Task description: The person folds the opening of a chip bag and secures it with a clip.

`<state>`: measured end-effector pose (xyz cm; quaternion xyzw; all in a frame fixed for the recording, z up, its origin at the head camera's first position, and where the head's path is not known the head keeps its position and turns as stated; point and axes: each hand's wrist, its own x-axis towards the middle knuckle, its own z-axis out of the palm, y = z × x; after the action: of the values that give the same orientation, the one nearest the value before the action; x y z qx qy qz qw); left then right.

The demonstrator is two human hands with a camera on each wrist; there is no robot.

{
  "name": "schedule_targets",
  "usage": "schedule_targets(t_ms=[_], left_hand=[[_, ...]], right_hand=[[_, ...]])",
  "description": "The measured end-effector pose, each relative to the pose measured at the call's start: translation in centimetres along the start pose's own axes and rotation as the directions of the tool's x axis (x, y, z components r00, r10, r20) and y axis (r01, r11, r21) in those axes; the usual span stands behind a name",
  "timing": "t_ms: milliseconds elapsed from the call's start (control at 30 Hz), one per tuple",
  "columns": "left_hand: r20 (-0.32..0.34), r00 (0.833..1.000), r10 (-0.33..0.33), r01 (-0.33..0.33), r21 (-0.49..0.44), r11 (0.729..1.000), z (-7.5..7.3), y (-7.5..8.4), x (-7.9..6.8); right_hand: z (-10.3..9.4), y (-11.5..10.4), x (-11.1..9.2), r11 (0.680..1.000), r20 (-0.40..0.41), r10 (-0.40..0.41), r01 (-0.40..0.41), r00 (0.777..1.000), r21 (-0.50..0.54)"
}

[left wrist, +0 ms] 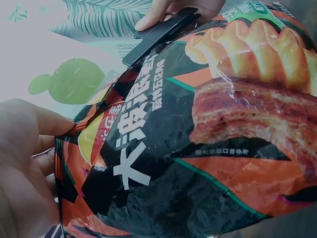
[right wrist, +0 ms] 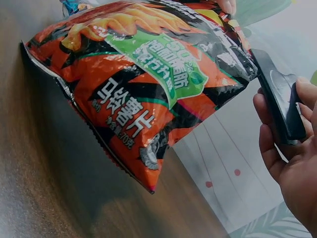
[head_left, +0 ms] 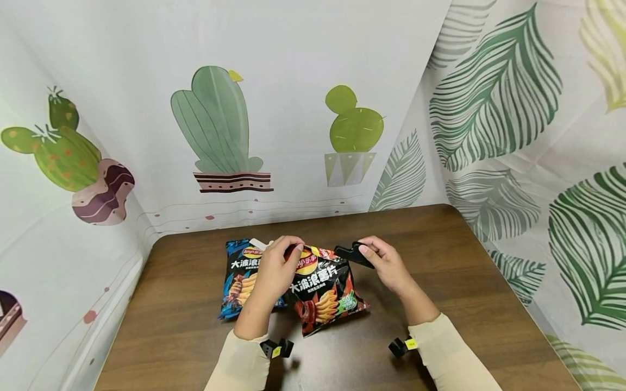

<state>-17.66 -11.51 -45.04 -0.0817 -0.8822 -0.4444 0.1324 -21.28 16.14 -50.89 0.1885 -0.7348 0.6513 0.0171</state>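
My left hand [head_left: 279,269] pinches the top left corner of a black and red potato chip bag [head_left: 320,288], whose front faces me. In the left wrist view, the thumb and fingers lie at the folded top edge [left wrist: 91,116] of that bag. My right hand [head_left: 385,265] grips a long black bag clip [head_left: 354,254] between thumb and fingers. One end of the clip [right wrist: 275,91] is right at the bag's upper right corner in the right wrist view. Behind my left hand lies a blue chip bag [head_left: 236,279], partly hidden by hand and wrist.
A white strip-like piece [head_left: 258,244] shows at the top of the blue bag. The brown wooden table [head_left: 181,304] extends to both sides and in front of the bags. A white cloth with printed cacti and leaves [head_left: 293,108] hangs behind the table.
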Motion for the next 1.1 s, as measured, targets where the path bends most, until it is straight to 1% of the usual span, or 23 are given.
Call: schedule_targets(t_ms=[233,600,833,967,1100], left_hand=[[-0.004,1.0,-0.005,0.005,-0.004,1.0,-0.03,0.11,-0.05],[-0.002,1.0,-0.008,0.008,-0.004,1.0,-0.04,0.19,-0.04],[0.004,1.0,-0.004,0.004,-0.012,1.0,-0.1,0.25,-0.02],[0.005,1.0,0.001,-0.001,-0.019,1.0,-0.13,0.24,0.0],[0.011,1.0,0.0,0.001,-0.02,1.0,-0.13,0.27,-0.03]], right_hand=[[-0.12,-0.09,0.04,1.0,0.024,0.001,0.0,1.0,-0.015],[-0.06,-0.15,0.07,1.0,0.046,-0.004,0.004,0.999,0.002],[-0.2,-0.19,0.09,1.0,0.061,0.027,-0.028,0.998,0.011],[-0.17,-0.16,0.13,0.997,0.066,0.061,-0.063,0.996,0.034],[0.04,-0.15,0.16,0.996,0.068,0.085,-0.086,0.994,0.011]])
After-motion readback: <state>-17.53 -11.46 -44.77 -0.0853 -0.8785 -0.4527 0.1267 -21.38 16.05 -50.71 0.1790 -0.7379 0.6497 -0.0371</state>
